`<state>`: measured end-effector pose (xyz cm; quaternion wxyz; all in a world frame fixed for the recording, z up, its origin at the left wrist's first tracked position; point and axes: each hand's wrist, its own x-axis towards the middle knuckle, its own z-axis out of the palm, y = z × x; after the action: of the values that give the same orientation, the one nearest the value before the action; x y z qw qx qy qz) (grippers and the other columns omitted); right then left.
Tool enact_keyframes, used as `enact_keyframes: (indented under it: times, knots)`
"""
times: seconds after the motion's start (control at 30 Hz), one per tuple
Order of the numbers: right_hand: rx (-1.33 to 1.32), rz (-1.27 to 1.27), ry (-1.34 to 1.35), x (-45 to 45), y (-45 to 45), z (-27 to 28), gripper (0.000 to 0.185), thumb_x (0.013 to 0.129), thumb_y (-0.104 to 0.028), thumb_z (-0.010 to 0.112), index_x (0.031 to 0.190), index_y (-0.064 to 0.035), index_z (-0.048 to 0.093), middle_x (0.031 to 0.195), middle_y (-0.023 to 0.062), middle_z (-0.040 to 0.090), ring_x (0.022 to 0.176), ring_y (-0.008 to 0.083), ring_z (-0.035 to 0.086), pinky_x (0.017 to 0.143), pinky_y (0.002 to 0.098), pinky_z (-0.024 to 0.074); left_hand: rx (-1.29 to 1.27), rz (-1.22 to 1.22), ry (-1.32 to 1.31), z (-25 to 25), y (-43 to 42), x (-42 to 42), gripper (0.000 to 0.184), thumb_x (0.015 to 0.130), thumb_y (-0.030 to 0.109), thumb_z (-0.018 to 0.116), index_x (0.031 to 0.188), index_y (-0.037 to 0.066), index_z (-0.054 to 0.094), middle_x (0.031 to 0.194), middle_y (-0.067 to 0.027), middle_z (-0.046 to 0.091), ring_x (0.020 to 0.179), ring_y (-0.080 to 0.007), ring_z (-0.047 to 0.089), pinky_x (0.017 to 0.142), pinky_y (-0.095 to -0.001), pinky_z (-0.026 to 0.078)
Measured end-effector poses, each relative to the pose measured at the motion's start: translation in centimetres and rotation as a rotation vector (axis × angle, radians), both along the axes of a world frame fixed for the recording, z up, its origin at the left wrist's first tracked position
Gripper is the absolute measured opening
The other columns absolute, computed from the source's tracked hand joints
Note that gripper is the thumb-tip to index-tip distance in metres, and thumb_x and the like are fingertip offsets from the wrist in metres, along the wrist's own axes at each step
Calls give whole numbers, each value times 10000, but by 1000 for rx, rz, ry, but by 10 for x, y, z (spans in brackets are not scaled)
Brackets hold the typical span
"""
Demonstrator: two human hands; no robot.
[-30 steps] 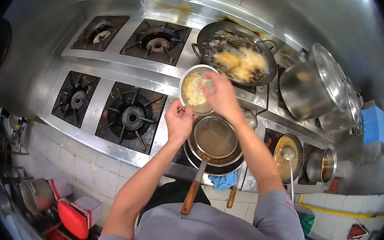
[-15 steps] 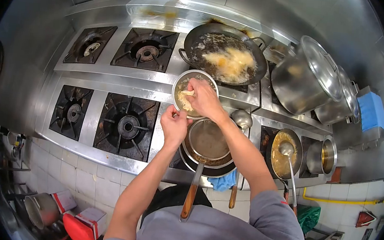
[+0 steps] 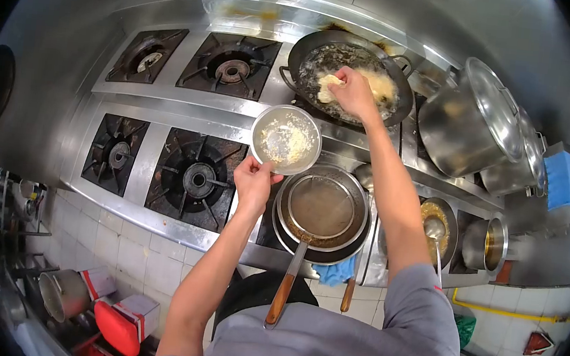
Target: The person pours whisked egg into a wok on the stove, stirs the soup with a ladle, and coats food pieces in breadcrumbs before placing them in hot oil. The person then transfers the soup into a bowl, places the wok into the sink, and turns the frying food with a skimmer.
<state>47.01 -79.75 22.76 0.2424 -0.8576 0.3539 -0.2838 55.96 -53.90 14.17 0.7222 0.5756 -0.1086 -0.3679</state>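
Note:
My left hand (image 3: 254,183) grips the near rim of a metal bowl (image 3: 306,164), thumb and fingers closed on its edge. Pale crumbly bits cover the inside of the bowl, which is held just in front of the wok. Above the bubbling oil my right hand (image 3: 354,97) pinches a pale, batter-like clump (image 3: 328,89). Beneath it, the large dark wok (image 3: 300,50) sits on a back burner. Pale golden food (image 3: 384,87) foams in its right half, partly hidden by my hand.
A wood-handled strainer (image 3: 321,207) rests over a pan on the front burner. Tall lidded pots (image 3: 461,130) stand right of the wok. Further right are a pan of yellowish liquid holding a ladle (image 3: 434,228) and a small pot (image 3: 476,244). Bare burners (image 3: 198,179) lie left.
My right hand has moved from inside the bowl up and right over the wok, carrying a pale clump. My left hand still holds the bowl, whose contents now show. The camera view has shifted slightly.

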Motion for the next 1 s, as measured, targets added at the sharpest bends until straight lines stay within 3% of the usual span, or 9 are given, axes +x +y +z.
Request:
enact_keyframes:
  times: [0.17,0.27,0.4,0.5,0.57,0.7,0.83,0.9,1.0]
  knots:
    - [24,-116,171,-6,-33,-42,308,703,-177,730,919,3,605,806,145,639,780,263,622,708,353,476,-31,-25,-8,11,29,-7,126,830,18,585,726,19,515,738,-66,586,609,-115,585,582,-240,552]
    - [-20,-182,19,-29,-12,-23,306,719,-178,707,945,5,612,782,160,643,790,287,635,718,371,482,-47,-67,-58,16,56,-9,135,845,43,597,738,26,517,741,-61,593,617,-108,586,598,-239,549]
    - [24,-323,-80,-93,91,18,220,762,-224,685,811,-15,634,682,143,630,652,273,617,616,379,471,-45,-119,-128,18,105,-1,170,865,67,601,727,37,504,728,-61,594,619,-107,598,596,-238,547]
    - [127,-404,-86,-162,193,-4,247,790,-256,669,704,-28,627,587,119,589,533,203,562,530,333,443,-74,-210,-142,26,136,7,172,870,67,597,729,43,501,713,-55,592,612,-106,601,578,-235,548]
    - [232,-416,-113,-211,277,-20,200,809,-225,648,787,-27,630,578,82,580,548,146,556,530,295,439,-98,-291,-189,40,147,11,174,871,99,612,738,49,511,721,-44,596,615,-99,593,564,-227,536]
    - [316,-521,-464,-306,431,-114,210,805,-97,625,992,-11,584,573,23,565,529,116,540,510,275,442,-144,-451,-295,75,149,14,194,881,150,609,744,51,514,706,-32,584,579,-82,559,576,-229,522]
    - [990,-935,-160,-398,574,-199,283,777,5,582,1058,-10,552,843,98,615,803,131,613,645,275,493,-161,-589,-356,127,141,-29,154,895,127,577,761,65,534,708,-16,572,603,-71,552,591,-223,518]
    - [916,-930,-232,-434,651,-271,319,746,-46,606,1060,-1,564,989,154,615,873,185,616,705,322,507,-120,-777,-438,144,139,-63,143,895,124,575,767,71,541,719,-13,577,613,-71,558,594,-216,515]
    - [935,-1057,34,-469,738,-332,479,708,-221,680,1111,12,567,1003,158,633,888,249,616,781,354,496,-140,-893,-381,163,128,-140,115,896,112,567,789,83,535,734,-14,593,607,-73,565,594,-216,519]
